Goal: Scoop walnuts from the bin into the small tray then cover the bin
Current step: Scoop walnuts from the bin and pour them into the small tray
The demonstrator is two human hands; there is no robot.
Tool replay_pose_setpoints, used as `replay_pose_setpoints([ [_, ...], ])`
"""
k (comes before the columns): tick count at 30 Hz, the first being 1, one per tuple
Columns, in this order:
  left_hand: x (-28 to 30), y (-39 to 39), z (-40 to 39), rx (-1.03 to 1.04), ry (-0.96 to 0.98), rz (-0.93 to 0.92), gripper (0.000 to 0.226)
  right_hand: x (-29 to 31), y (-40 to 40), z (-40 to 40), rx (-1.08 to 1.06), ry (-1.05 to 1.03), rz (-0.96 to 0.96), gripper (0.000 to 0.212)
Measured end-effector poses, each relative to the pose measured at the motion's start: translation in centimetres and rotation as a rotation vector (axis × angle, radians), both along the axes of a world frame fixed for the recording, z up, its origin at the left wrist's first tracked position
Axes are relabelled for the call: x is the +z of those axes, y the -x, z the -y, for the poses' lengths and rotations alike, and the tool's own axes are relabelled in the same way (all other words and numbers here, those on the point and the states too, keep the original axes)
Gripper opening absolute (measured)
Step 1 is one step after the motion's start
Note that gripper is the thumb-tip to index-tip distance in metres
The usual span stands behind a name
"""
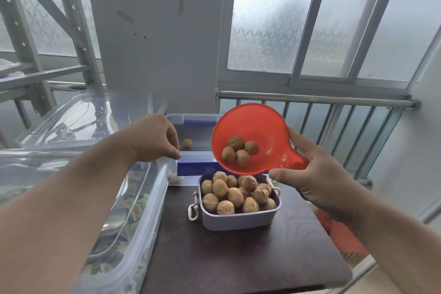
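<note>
**Head view: scoop poised over a nearly full tray**

Head view, nearest first: the dark desk carries the small tray at its middle, heaped with walnuts to the rim, its long axis running about 9 to 3 o'clock. Just above the tray's far edge, toward 12 o'clock, the right hand holds the red scoop by its short handle, thumb beneath and fingers curled behind. The scoop's long axis runs from the handle at roughly 4 o'clock to the bowl at 10 o'clock, the bowl tipped toward the camera with four walnuts lying low in it.

Toward 10 o'clock, the left hand has its fingers curled down onto an edge of clear plastic; whether that is the bin's lid or another container's rim, I cannot tell. Beyond the scoop stands the bin, open, one walnut visible inside.

The pouring step appears to be in hand. The next move likely calls for tilting gently, since the heaped tray could shed nuts.
</note>
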State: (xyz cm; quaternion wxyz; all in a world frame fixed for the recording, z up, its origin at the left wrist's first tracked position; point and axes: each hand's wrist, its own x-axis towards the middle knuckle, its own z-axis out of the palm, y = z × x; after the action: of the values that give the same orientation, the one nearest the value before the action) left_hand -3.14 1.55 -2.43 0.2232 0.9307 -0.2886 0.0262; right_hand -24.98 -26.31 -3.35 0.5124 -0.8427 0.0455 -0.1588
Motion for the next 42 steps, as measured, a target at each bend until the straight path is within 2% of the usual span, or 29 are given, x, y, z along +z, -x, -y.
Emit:
replay_pose_setpoints([
  [17,-0.4,-0.1,0.3,0.002,-0.02,0.078,0.009,-4.1,3.4,-1.8,-0.239,0.256,0.131,0.104],
  [23,-0.5,-0.1,0.3,0.006,-0.014,0.072,0.009,-4.7,3.0,-2.4,-0.299,0.527,0.143,0.115],
  [34,-0.3,0.0,0.2,0.012,-0.011,0.05,0.01,-4.8,2.8,-3.3,-0.25,0.975,0.214,0.116],
  [42,-0.2,0.1,0.3,0.008,-0.013,0.05,0.009,-4.0,2.4,-2.7,-0.238,1.1,0.278,0.106],
])
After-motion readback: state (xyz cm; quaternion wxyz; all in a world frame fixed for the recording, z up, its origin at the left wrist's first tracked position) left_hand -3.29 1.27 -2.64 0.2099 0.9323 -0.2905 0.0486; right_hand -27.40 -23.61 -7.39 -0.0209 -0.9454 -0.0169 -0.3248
